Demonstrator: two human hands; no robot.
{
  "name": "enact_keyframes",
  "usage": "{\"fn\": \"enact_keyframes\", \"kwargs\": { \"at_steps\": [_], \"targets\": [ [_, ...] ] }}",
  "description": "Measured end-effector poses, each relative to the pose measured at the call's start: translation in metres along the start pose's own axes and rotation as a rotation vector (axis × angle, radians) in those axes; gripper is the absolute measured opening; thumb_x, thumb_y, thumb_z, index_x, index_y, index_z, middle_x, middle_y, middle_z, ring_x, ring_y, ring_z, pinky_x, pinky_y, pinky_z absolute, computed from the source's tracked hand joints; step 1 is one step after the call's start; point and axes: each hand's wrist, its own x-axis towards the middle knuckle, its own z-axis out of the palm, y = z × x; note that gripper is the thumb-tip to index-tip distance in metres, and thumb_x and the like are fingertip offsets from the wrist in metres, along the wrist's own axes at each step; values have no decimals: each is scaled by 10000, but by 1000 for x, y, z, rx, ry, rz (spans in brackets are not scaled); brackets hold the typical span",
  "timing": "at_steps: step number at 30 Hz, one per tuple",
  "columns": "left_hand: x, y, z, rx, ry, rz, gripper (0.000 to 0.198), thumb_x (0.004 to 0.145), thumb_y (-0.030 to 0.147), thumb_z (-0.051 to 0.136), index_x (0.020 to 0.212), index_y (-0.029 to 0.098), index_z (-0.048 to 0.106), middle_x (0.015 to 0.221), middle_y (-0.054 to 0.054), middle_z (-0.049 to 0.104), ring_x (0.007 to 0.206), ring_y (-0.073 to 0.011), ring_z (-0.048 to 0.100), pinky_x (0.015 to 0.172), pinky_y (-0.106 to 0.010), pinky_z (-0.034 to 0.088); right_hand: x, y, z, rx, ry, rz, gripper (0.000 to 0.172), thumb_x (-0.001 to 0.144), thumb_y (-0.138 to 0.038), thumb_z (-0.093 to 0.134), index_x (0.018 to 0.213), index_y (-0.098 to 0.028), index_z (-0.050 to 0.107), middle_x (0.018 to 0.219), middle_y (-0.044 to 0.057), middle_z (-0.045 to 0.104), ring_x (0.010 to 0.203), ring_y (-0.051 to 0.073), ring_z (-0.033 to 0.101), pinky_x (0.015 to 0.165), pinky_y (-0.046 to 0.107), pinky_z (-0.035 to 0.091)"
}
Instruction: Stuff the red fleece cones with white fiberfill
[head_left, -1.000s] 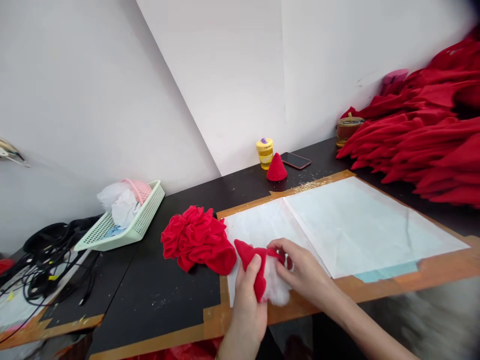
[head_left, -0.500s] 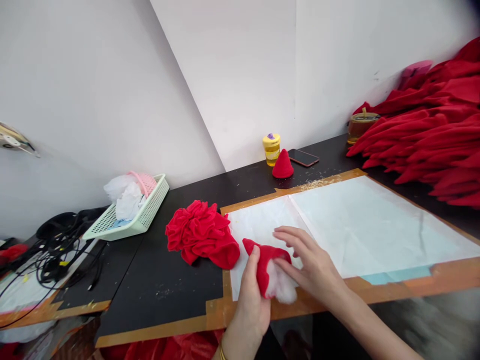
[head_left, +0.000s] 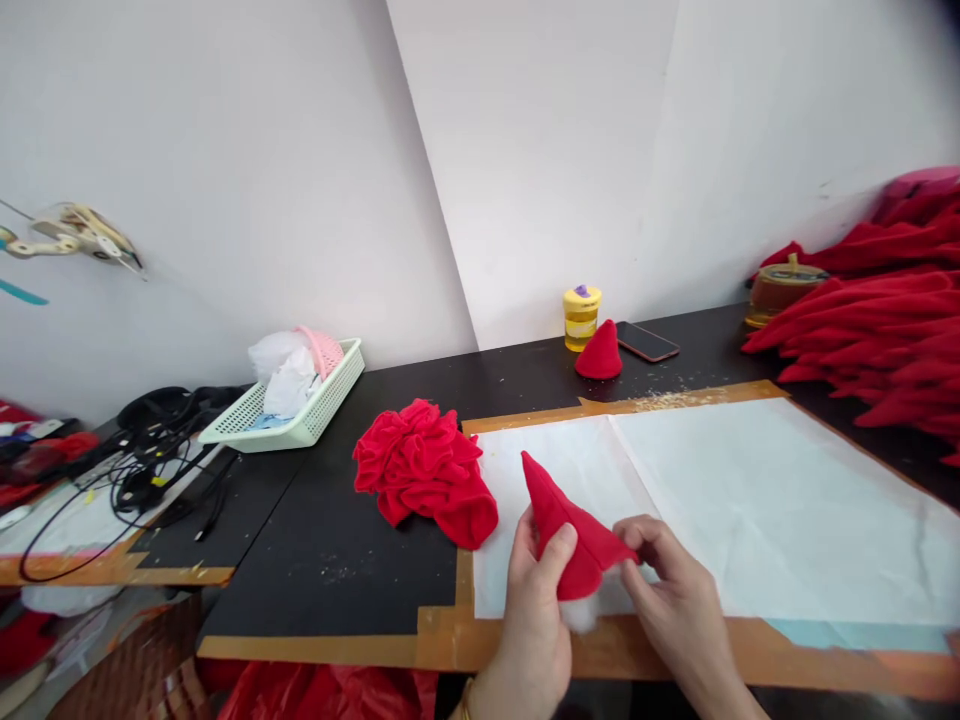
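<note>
A small red cone-shaped fabric hat point(head_left: 574, 545) is held between both hands above the front edge of the white sheet, its tip pointing up and away. White stuffing point(head_left: 580, 613) pokes out of its open lower end. My left hand point(head_left: 536, 590) is closed round the hat's left side, thumb pressed on the front. With thumb and fingers, my right hand point(head_left: 664, 585) pinches the right corner of the hat's rim. Left of the hands lies a crumpled heap of red fabric pieces point(head_left: 424, 470). A finished-looking red cone point(head_left: 600, 352) stands upright farther back.
White sheet point(head_left: 750, 490) taped to the black table point(head_left: 337, 570). Behind it: yellow-lidded jar point(head_left: 582, 320), phone point(head_left: 646, 342). Right: a brown jar point(head_left: 780, 290) and a large red fabric pile point(head_left: 885, 340). Left: a pale green basket point(head_left: 300, 425) and tangled black cables point(head_left: 157, 470).
The hat has turned so its tip points up and its seam faces me. My right hand has gone from the stuffing to pinching the rim. The camera view has shifted left.
</note>
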Motion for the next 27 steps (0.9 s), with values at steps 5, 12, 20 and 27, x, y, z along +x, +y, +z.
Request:
{"fn": "enact_keyframes", "kwargs": {
  "at_steps": [5, 12, 20, 27],
  "targets": [
    [8, 13, 5, -186, 142, -207, 340, 761, 368, 809, 968, 130, 684, 932, -91, 751, 838, -221, 705, 801, -326, 554, -5, -15, -11, -141, 89, -249, 187, 914, -150, 634, 1074, -237, 593, 1061, 85, 659, 810, 188, 681, 666, 305, 593],
    [-1, 2, 11, -194, 114, -179, 365, 742, 340, 818, 1005, 121, 690, 1011, -99, 746, 966, -220, 695, 896, -305, 534, 1, -11, 8, -420, -22, -509, 188, 961, -87, 494, 1033, -196, 629, 1003, 101, 725, 889, 223, 731, 696, 303, 608],
    [-4, -9, 13, -45, 89, -8, 608, 767, 319, 809, 1294, 163, 549, 1181, -132, 722, 1152, -295, 664, 1014, -401, 493, -12, -14, 4, -398, -31, -401, 151, 955, -130, 528, 1033, -209, 631, 1016, 107, 709, 912, 243, 718, 734, 349, 599],
    [-16, -4, -4, 108, -134, 20, 673, 850, 262, 723, 1457, 218, 437, 1348, -120, 646, 1234, -283, 600, 1045, -381, 456, -21, -7, -13, -102, -38, -331, 500, 939, -81, 531, 1416, -228, 495, 1356, 153, 595, 1221, 276, 615, 880, 406, 611]
  ]
}}
